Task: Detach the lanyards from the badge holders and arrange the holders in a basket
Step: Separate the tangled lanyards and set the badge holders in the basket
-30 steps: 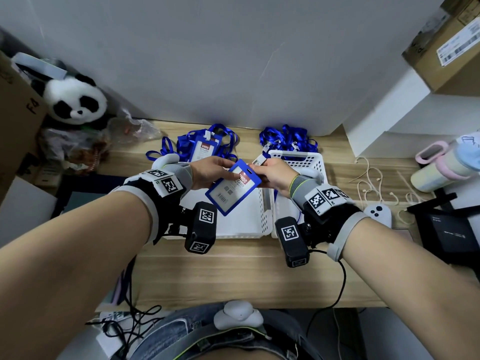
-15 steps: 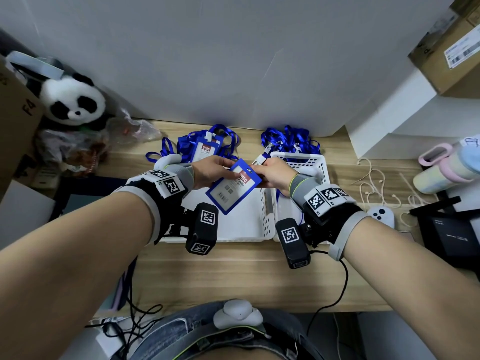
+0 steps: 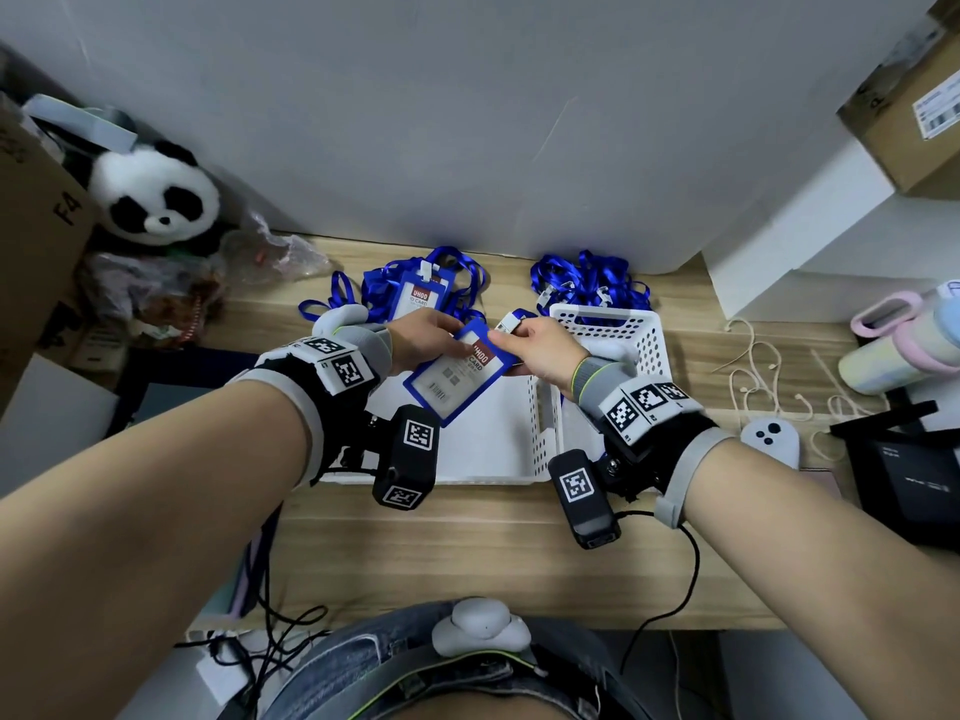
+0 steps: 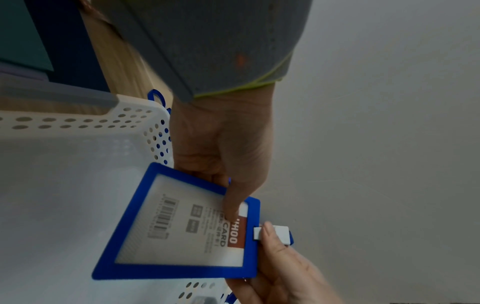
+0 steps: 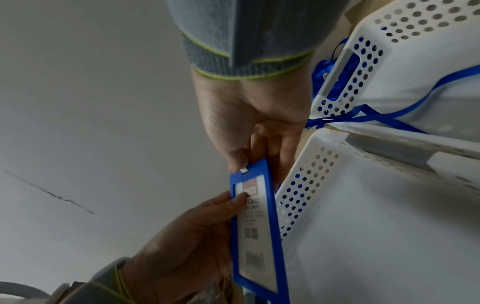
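holder (image 3: 457, 374) over left basket (image 3: 498, 459), centre frame | left hand (image 3: 423, 340) pinches its 10 o'clock edge; right hand (image 3: 540, 350) pinches white clip (image 4: 272, 234) | stiff, light, probably slick plastic; grip the frame, not the window

Three cameras, one desk

Head view looks down over both forearms; each wrist view peers close along its hand, sharing the blue badge holder (image 3: 457, 374) at frame centre and white basket (image 4: 78, 121).
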A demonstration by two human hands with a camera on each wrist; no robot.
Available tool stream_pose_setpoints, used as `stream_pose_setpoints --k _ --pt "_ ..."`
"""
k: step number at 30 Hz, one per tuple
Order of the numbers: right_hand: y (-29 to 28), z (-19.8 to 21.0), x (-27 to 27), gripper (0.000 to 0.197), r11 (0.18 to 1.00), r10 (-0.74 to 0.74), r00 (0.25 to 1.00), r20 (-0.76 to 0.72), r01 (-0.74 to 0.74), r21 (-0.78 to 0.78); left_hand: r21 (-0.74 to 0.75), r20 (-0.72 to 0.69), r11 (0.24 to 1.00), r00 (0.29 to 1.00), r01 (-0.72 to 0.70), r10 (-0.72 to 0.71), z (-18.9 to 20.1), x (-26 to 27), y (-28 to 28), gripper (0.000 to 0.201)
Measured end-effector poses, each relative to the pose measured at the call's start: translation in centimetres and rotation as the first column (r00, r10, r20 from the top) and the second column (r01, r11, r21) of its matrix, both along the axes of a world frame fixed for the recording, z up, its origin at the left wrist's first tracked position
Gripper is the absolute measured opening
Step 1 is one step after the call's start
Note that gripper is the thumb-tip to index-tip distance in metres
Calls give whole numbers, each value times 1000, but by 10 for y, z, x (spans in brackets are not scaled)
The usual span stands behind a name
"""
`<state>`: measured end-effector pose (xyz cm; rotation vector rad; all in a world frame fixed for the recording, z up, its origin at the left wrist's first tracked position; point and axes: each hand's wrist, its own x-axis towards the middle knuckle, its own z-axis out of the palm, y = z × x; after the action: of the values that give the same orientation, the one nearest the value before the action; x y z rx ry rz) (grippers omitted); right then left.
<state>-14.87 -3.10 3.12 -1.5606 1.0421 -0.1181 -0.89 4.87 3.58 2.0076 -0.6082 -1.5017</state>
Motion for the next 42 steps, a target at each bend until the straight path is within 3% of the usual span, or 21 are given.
stream_pose_setpoints --k 6,16,19,21,23,25,26,28,30,32,34,37,40,42 --pt "2 -4 5 32 996 -81 997 2 81 -46 -10 -57 1000 998 -6 6 0 0 5 52" --pt "-5 -6 5 32 983 -182 983 -5 181 -32 -38 -66 995 994 90 -92 11 -4 8 7" --pt "-4 0 2 23 985 -120 993 12 118 125 -52 -62 996 995 78 -81 11 -1 10 20" --pt "-5 3 0 39 982 -101 994 -35 105 156 -72 -77 996 995 50 -55 11 0 11 26" --pt "-13 1 -3 48 984 -147 984 -105 155 81 -103 -83 995 997 -6 -3 11 2 11 29" --pt "-19 -7 -4 26 988 -150 969 -195 140 -63 -123 -102 990 993 -67 54 14 5 13 28" --pt "-20 -8 -6 12 989 -93 962 -255 60 -137 -126 -117 988 991 -84 70 15 6 13 21" --pt "-22 -15 -10 50 967 48 941 -334 -127 -219 -143 -163 984 984 -101 78 19 8 14 14" --pt "-18 -13 -11 65 944 161 946 -282 -230 -235 -164 -182 982 981 -91 61 20 10 15 11" --pt "-12 -8 -7 48 946 251 949 -190 -282 -160 -181 -146 981 988 -72 45 21 13 15 9" --pt "-5 -3 0 20 937 320 923 -214 -341 -71 -160 -74 984 995 -80 69 21 15 13 24" --pt "2 -4 9 35 930 360 908 -215 -368 2 -97 17 994 999 -46 48 22 17 14 33" --pt "7 -2 14 34 933 350 928 -125 -333 136 -75 -30 996 998 -50 48 21 23 18 22" --pt "8 2 15 33 915 397 904 -161 -377 141 -82 -47 994 997 -72 69 19 27 19 33"
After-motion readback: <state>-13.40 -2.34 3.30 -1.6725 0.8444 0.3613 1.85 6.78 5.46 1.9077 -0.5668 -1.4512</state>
